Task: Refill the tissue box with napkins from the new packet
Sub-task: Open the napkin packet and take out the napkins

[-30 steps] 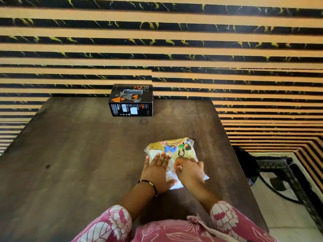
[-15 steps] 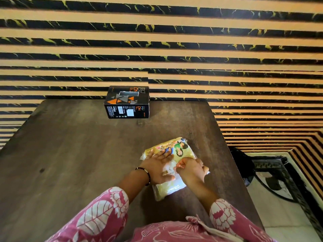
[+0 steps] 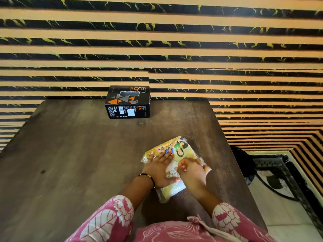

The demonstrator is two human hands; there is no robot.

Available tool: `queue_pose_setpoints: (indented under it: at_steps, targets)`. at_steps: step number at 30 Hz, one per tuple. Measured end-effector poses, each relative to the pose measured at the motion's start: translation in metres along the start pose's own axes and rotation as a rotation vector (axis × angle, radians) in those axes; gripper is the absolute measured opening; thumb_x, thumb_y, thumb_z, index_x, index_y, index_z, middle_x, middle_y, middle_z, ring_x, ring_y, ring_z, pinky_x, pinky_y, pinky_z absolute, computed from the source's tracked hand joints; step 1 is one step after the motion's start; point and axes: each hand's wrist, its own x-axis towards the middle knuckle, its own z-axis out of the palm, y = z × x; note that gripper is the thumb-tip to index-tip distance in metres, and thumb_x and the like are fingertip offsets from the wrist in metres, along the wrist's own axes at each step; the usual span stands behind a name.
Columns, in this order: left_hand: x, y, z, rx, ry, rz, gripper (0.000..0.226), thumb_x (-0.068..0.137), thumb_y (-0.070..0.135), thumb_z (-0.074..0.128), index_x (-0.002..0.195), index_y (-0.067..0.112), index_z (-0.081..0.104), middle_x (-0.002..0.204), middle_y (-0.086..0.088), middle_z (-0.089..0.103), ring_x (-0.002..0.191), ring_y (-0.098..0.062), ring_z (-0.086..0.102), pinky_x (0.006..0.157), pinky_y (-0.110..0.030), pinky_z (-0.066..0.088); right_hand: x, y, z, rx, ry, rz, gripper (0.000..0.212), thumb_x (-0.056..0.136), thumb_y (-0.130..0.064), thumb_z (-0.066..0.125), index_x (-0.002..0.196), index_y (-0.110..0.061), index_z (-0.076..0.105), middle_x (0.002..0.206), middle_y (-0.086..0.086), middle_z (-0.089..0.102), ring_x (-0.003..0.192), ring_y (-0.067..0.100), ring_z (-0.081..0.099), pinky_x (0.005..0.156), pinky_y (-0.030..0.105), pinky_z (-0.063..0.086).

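A black tissue box [image 3: 127, 102] with orange triangles stands at the far edge of the dark wooden table [image 3: 70, 163], its top slot facing up. The napkin packet [image 3: 181, 151], yellow plastic with a printed picture, lies flat on the table near me, turned at an angle. My left hand [image 3: 160, 169] rests flat on the packet with fingers spread, pressing it down. My right hand [image 3: 191, 170] sits on the packet's right side, its fingers curled and pinching the wrapper. The middle of the packet is hidden under both hands.
A wall of orange and black stripes rises right behind the table. The table's right edge [image 3: 241, 180] drops to a tiled floor where a dark metal stand [image 3: 272, 173] sits. My pink patterned sleeves [image 3: 108, 219] fill the bottom of the view.
The packet has turned anticlockwise under my hands, so its near end now points toward me. Both hands stayed on it, the right one still pinching the wrapper.
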Motion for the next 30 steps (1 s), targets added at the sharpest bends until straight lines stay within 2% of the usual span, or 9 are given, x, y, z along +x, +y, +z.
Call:
queue_pose_setpoints:
  at_steps: [5,7,9,13,15,17,19,25,30]
  targets:
    - [-0.001,0.001,0.001,-0.027,0.011,-0.006,0.092,0.08,0.067,0.045,0.147,0.024,-0.001,0.158,0.006,-0.004,0.144,-0.012,-0.009,0.114,-0.044,-0.014,0.0,-0.005,-0.004,0.027,-0.048,0.058,0.03,0.084,-0.035,0.057,0.112,-0.027,0.056,0.111,-0.002,0.062,0.124,0.019,0.04,0.101,0.042,0.02]
    - [-0.002,0.0,0.002,-0.043,0.007,-0.008,0.093,0.079,0.069,0.044,0.147,0.024,0.0,0.158,0.006,-0.004,0.144,-0.012,-0.009,0.114,-0.044,-0.015,0.002,-0.006,-0.005,0.062,-0.053,0.058,0.009,0.086,-0.032,0.055,0.09,-0.026,0.061,0.097,-0.006,0.062,0.121,0.019,0.043,0.101,0.042,0.019]
    - [-0.003,-0.001,0.003,-0.05,0.005,0.0,0.093,0.078,0.071,0.043,0.147,0.025,0.0,0.157,0.007,-0.003,0.144,-0.012,-0.008,0.115,-0.044,-0.014,0.003,-0.004,-0.005,0.127,-0.062,0.052,0.018,0.086,-0.028,0.055,0.068,-0.026,0.058,0.083,-0.011,0.06,0.116,0.017,0.046,0.101,0.041,0.02]
    - [-0.005,-0.005,0.003,-0.174,0.033,0.023,0.078,0.082,0.068,0.025,0.147,0.029,0.006,0.157,0.009,0.004,0.144,-0.01,-0.003,0.116,-0.041,-0.013,0.002,0.014,0.004,0.375,-0.029,-0.068,0.023,0.079,-0.022,0.064,0.066,-0.041,0.065,0.078,-0.024,0.068,0.102,0.007,0.057,0.097,0.045,0.035]
    - [-0.006,-0.007,0.004,-0.236,0.057,0.022,0.065,0.088,0.059,0.014,0.146,0.031,0.009,0.157,0.009,0.006,0.143,-0.007,-0.002,0.116,-0.04,-0.013,-0.004,0.019,0.0,0.515,-0.025,-0.14,0.032,0.077,-0.014,0.068,0.062,-0.041,0.067,0.078,-0.017,0.069,0.092,0.008,0.063,0.093,0.042,0.048]
    - [-0.006,-0.008,0.005,-0.277,0.087,0.009,0.052,0.096,0.046,0.012,0.146,0.031,0.012,0.157,0.01,0.008,0.143,-0.006,-0.001,0.116,-0.039,-0.012,-0.008,0.021,-0.013,0.672,-0.03,-0.18,0.036,0.076,0.0,0.07,0.066,-0.034,0.069,0.082,-0.008,0.067,0.087,0.007,0.064,0.084,0.019,0.051]
    - [-0.005,-0.009,0.005,-0.283,0.113,-0.008,0.049,0.099,0.04,0.013,0.146,0.029,0.013,0.157,0.01,0.007,0.143,-0.007,-0.001,0.116,-0.038,-0.012,-0.011,0.029,-0.031,0.776,-0.078,-0.247,0.028,0.075,0.005,0.07,0.07,-0.023,0.071,0.083,-0.005,0.068,0.084,0.001,0.063,0.076,0.009,0.048]
    - [0.007,-0.027,-0.01,-0.17,0.072,-0.118,0.075,0.08,0.056,0.002,0.148,0.024,0.005,0.158,0.005,-0.001,0.144,-0.012,-0.008,0.114,-0.041,-0.012,-0.022,0.064,-0.064,0.824,-0.244,-0.247,0.027,0.076,0.008,0.067,0.083,-0.018,0.073,0.074,-0.008,0.075,0.082,0.001,0.069,0.076,0.01,0.049]
    - [0.015,-0.044,-0.021,-0.091,0.047,-0.204,0.067,0.093,0.056,0.014,0.148,0.021,0.0,0.158,0.002,-0.005,0.144,-0.015,-0.01,0.115,-0.045,-0.011,-0.029,0.087,-0.082,0.694,-0.429,-0.178,0.03,0.08,-0.001,0.066,0.103,-0.021,0.066,0.076,0.006,0.075,0.09,0.006,0.068,0.076,0.01,0.049]
